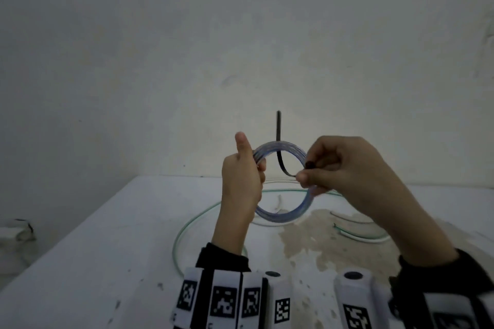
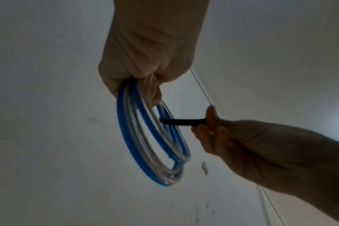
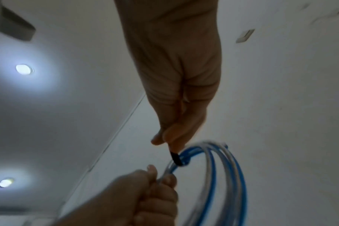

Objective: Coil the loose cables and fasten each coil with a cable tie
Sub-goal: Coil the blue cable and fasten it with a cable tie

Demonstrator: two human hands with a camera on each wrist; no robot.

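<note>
Above the white table (image 1: 107,248), left hand (image 1: 240,176) grips the blue-and-clear cable coil (image 1: 280,215); right-hand fingers (image 1: 307,175) pinch the black plastic cable tie (image 1: 278,128), probably being looped; threading its tail comes next.

Bare indoor room: plain white walls (image 1: 240,35), stained white table (image 1: 107,248), recessed ceiling lights (image 3: 24,69).

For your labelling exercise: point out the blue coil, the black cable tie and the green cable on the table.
blue coil (image 1: 278,215), head view, bottom arc.
black cable tie (image 1: 278,125), head view, upright tail.
green cable (image 1: 187,224), head view, left curve.
</note>
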